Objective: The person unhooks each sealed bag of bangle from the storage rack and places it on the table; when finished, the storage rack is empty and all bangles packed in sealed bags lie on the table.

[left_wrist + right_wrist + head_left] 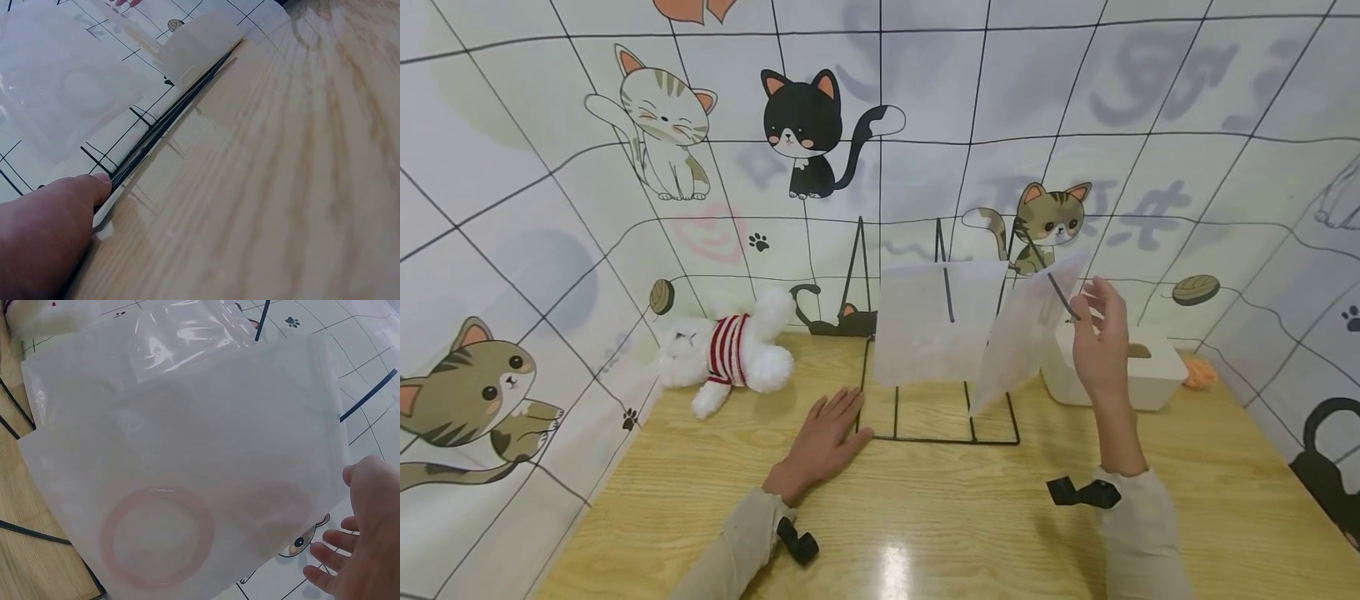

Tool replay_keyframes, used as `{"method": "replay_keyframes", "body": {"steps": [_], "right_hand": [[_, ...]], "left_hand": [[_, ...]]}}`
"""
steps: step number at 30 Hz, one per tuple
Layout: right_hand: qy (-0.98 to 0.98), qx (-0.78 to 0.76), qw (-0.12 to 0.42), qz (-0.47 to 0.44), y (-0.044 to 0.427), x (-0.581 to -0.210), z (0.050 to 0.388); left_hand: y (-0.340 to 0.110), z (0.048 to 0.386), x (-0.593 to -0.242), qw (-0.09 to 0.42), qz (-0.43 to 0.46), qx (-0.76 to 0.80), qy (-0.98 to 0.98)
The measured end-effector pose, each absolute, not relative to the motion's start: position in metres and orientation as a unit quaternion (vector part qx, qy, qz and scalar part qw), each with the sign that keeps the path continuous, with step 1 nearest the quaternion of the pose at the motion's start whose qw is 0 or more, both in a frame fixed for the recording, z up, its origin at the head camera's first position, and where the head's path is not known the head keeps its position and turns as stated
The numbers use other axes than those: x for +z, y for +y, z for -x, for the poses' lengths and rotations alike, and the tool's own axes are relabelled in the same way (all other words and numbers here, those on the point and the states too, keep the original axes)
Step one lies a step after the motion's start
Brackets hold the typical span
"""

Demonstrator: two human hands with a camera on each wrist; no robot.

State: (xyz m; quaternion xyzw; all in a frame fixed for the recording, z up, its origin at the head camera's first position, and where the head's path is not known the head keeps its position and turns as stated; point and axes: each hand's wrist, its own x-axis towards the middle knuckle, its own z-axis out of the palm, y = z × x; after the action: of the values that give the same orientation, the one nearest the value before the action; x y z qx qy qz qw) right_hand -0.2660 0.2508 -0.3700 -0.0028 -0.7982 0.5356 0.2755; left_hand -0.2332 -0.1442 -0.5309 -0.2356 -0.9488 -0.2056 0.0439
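Cat-printed sheeting (pixel 970 92) lined the walls, ruled in dark grid lines; below it ran a pale wood bench (pixel 925 508), glossy under the light. From where I stood: one person at work, pale sleeves (pixel 1142 533), a black fitting (pixel 1082 492) on each wrist.

Left hand (pixel 820 437): palm down, fingers straight and close together, thumb a little apart. Thumb lay over the near left corner of a black wire rack (pixel 955 441); the other fingertips reached its left side. Nothing clamped.

Right hand (pixel 1101 342): raised, fingers loosely bent and apart, thumb clear of the others, no grip visible. Just beside these fingers, on the left, was the tip of a rack prong (pixel 1060 292), with a translucent bag (pixel 1022 333) hanging on it at a slant. Thumb tip lay by that bag's edge; whether it touched, I could not tell. A pink ring (pixel 207 536) showed on the bag, printed or inside, unclear.

Second translucent bag (pixel 917 342): on the next prong, further left of the right fingers.

Beyond the right fingers, partly covered by them, stood a white box (pixel 1157 383), an orange object (pixel 1200 373) at its right. Left of the left fingers and further back lay a white plush toy (pixel 730 350) in a red-striped top.
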Motion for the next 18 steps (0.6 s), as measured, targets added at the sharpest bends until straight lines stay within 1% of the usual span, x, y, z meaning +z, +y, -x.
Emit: {"method": "replay_keyframes", "body": {"steps": [4, 8, 18], "right_hand": [[-0.803, 0.545, 0.241, -0.003, 0.2535, -0.3717, 0.2703], [-0.803, 0.553, 0.221, -0.004, 0.2542, -0.3704, 0.2724], [-0.775, 0.579, 0.249, 0.031, 0.2541, -0.3662, 0.2704]], "left_hand": [[-0.1432, 0.2339, -0.5305, 0.039, 0.234, -0.203, -0.950], [-0.1432, 0.2345, -0.5309, 0.029, 0.231, -0.198, -0.952], [-0.1428, 0.2330, -0.5298, 0.038, 0.230, -0.203, -0.951]]}}
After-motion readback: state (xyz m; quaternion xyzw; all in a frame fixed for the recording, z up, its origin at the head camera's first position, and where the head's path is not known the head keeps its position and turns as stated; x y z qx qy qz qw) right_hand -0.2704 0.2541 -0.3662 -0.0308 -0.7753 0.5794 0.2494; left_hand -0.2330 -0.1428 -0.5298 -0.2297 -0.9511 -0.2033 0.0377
